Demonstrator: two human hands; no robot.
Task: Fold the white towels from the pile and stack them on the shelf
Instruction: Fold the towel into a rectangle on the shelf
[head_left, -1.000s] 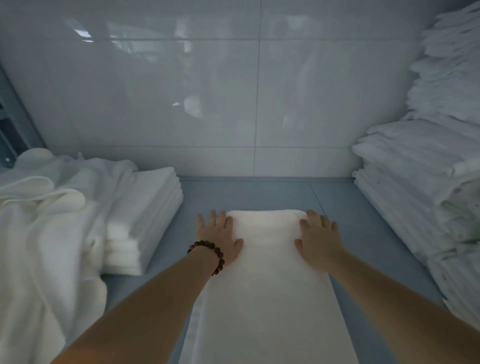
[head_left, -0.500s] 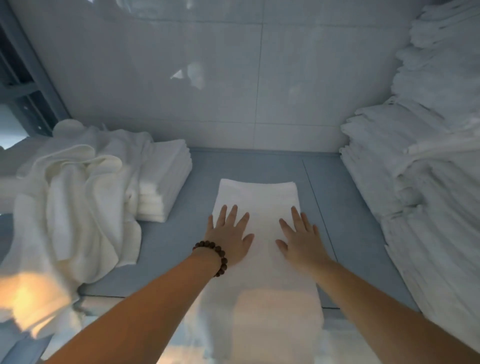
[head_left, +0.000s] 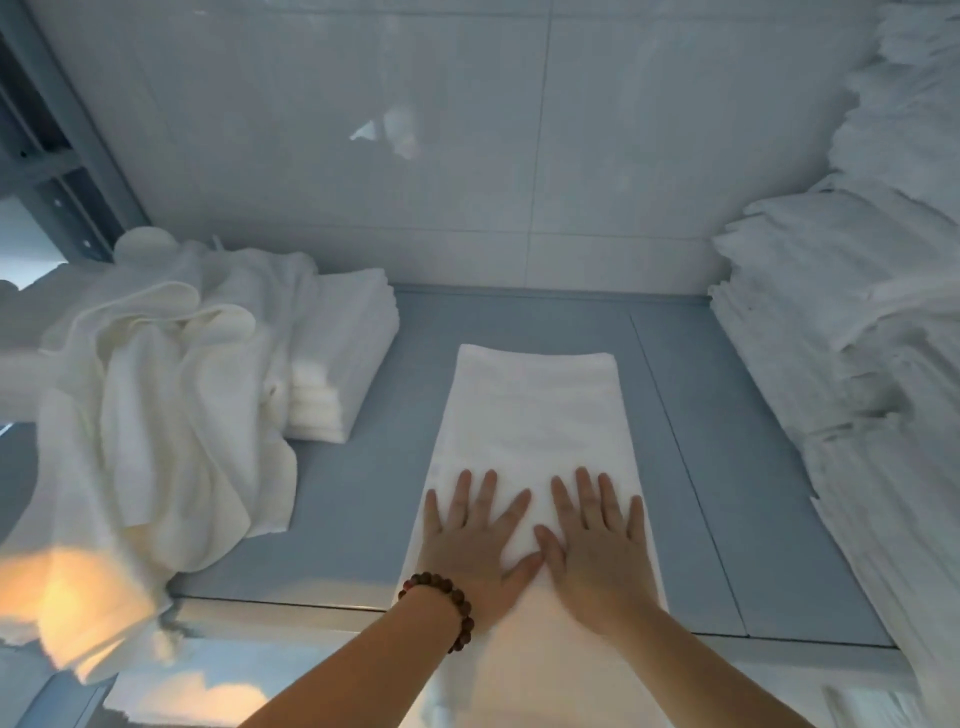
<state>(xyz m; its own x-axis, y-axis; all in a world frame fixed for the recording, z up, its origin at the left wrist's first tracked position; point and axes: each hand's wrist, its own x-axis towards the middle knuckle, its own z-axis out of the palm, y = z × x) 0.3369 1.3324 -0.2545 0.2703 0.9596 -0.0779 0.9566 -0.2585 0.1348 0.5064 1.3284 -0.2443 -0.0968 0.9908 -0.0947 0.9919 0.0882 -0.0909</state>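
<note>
A long white towel (head_left: 535, 415), folded into a narrow strip, lies lengthwise on the blue-grey shelf (head_left: 363, 493) and hangs over its front edge. My left hand (head_left: 475, 545), with a bead bracelet on the wrist, and my right hand (head_left: 597, 545) rest flat on the towel side by side near the front edge, fingers spread, thumbs almost touching. A loose pile of unfolded white towels (head_left: 150, 415) heaps up at the left. Behind it stands a small stack of folded towels (head_left: 343, 364).
Tall stacks of folded white linen (head_left: 857, 338) fill the right side of the shelf. A glossy white tiled wall (head_left: 467, 156) closes the back. A metal shelf upright (head_left: 57, 145) rises at the far left.
Both hands have slid along the towel from its far end back toward the front edge and closer together. The view has pulled back from the shelf.
</note>
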